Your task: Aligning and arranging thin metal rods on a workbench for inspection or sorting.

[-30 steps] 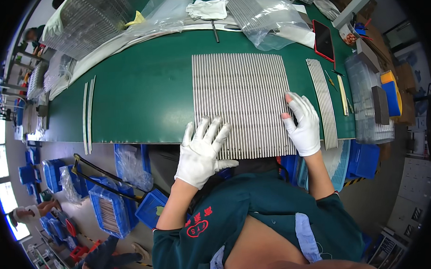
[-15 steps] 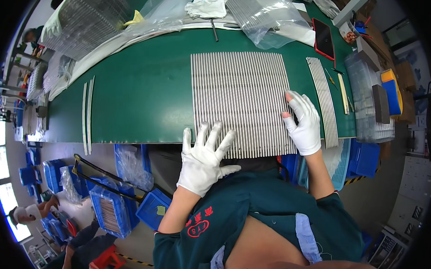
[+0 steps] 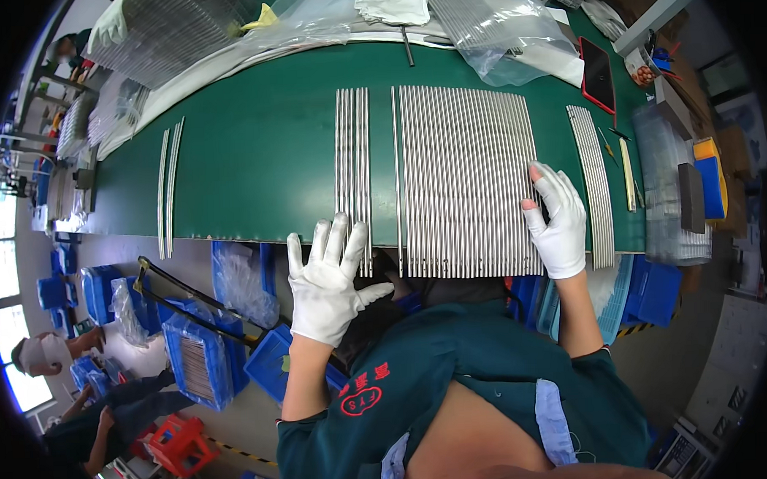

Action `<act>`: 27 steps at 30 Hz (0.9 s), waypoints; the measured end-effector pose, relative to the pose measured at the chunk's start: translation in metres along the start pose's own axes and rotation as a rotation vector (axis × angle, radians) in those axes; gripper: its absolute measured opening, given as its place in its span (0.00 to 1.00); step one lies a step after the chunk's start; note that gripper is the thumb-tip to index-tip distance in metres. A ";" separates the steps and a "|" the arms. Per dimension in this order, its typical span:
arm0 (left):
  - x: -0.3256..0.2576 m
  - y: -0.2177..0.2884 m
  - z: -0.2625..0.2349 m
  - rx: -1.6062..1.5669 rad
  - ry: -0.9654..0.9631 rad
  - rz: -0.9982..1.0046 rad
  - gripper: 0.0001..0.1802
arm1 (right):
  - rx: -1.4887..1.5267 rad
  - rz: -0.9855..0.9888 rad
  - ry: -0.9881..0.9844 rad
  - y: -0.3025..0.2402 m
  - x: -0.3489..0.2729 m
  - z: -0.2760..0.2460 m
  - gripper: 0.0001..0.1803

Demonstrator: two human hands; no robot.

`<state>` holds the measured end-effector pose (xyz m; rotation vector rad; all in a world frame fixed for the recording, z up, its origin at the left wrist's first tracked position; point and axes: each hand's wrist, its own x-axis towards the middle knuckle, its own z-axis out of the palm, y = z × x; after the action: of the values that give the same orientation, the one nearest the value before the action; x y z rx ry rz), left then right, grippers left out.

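Observation:
A wide row of thin silver metal rods [image 3: 466,177] lies side by side on the green table, near ends at the front edge. My gloved right hand [image 3: 558,221] rests along the row's right side, fingers stretched, bare thumb and index tips showing. Several rods form a smaller group [image 3: 352,156] to the left, with a strip of green between it and the row. My gloved left hand [image 3: 327,279] lies spread over the near ends of that group, fingertips on the rods. One rod [image 3: 397,180] stands slightly apart at the row's left edge.
A few rods [image 3: 170,188] lie far left, and a narrow bundle [image 3: 590,186] lies right of my right hand. Behind are a white cloth [image 3: 392,7], plastic bags [image 3: 499,45] and a red-edged phone [image 3: 597,71]. Blue bins [image 3: 197,356] stand below; another person [image 3: 94,427] is at lower left.
My left hand has slid left, and a small group of rods has parted from the wide row with it. My right hand stays at the row's right side. The view has shifted slightly.

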<state>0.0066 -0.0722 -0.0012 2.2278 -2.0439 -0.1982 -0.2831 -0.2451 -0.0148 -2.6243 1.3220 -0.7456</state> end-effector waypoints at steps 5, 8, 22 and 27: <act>0.005 0.012 0.003 -0.035 0.054 0.113 0.53 | -0.008 0.000 -0.002 -0.001 0.000 -0.001 0.24; 0.010 0.027 0.002 -0.093 0.004 0.166 0.50 | -0.004 0.000 0.003 -0.001 0.000 0.000 0.23; 0.000 0.008 -0.002 -0.023 0.036 0.103 0.47 | 0.005 -0.017 0.018 0.000 -0.001 0.001 0.23; -0.017 -0.009 0.001 0.050 0.006 -0.074 0.53 | 0.009 -0.023 0.029 -0.001 0.002 0.000 0.23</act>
<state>0.0135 -0.0546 -0.0029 2.3323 -1.9865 -0.1482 -0.2812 -0.2455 -0.0141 -2.6359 1.2943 -0.7936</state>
